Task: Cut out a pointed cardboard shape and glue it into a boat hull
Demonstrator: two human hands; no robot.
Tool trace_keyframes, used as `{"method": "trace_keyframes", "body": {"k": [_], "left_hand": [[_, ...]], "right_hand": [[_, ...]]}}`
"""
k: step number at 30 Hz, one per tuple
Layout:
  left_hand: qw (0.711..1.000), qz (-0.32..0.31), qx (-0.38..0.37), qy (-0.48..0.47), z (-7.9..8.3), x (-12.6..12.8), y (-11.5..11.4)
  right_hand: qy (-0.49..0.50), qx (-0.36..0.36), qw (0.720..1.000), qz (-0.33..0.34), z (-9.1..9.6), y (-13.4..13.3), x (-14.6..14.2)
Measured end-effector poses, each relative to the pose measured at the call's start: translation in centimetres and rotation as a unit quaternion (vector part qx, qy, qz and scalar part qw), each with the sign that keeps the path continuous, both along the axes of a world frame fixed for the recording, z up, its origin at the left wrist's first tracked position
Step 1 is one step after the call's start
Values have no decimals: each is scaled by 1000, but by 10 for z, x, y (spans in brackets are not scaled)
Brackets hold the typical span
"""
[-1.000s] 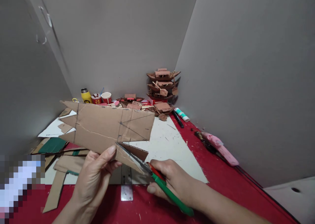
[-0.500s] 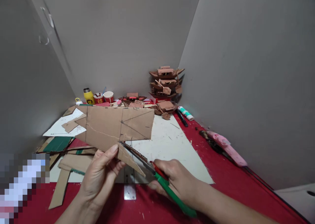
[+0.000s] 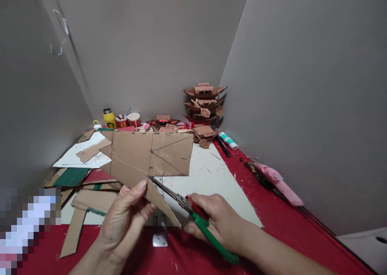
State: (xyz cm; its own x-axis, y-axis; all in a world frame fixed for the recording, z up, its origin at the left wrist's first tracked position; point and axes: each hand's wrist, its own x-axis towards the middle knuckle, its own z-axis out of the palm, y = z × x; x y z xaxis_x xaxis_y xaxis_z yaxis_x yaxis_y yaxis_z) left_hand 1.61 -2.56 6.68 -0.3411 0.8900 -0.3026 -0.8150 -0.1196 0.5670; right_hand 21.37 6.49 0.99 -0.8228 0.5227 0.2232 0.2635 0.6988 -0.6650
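My left hand [image 3: 125, 218] pinches the lower edge of a brown cardboard piece [image 3: 151, 154] marked with pencil lines, holding it up over the table. My right hand [image 3: 216, 220] grips green-handled scissors [image 3: 193, 216]. Their blades reach up to a notch in the cardboard's bottom edge, next to my left thumb. A pointed flap of the cardboard [image 3: 161, 204] hangs down below the cut.
A white cutting sheet [image 3: 211, 178] lies on the red table [image 3: 281, 230], with a metal ruler [image 3: 159, 236] under my hands. Cardboard scraps [image 3: 81, 202] lie at left. Cardboard boat models [image 3: 204, 103], cups [image 3: 133, 119], a yellow bottle [image 3: 108, 118], a marker [image 3: 223, 146] and a pink glue gun [image 3: 279, 184] stand along the grey walls.
The triangular scrap that hung beside the scissors is gone. The cardboard has turned and shifted slightly right in my left hand, while the scissors stay at the notch.
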Motion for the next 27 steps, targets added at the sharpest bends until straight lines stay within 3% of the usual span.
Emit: {"method": "trace_keyframes", "body": {"k": [17, 22, 27], "left_hand": [[1000, 3, -30, 2, 0, -2, 6], [999, 9, -37, -25, 6, -4, 7], [999, -22, -21, -27, 0, -7, 2]], "right_hand": [[4, -52, 999, 9, -1, -5, -1], [0, 19, 1000, -13, 1, 1, 0], [-6, 130, 989, -65, 9, 5, 1]]}}
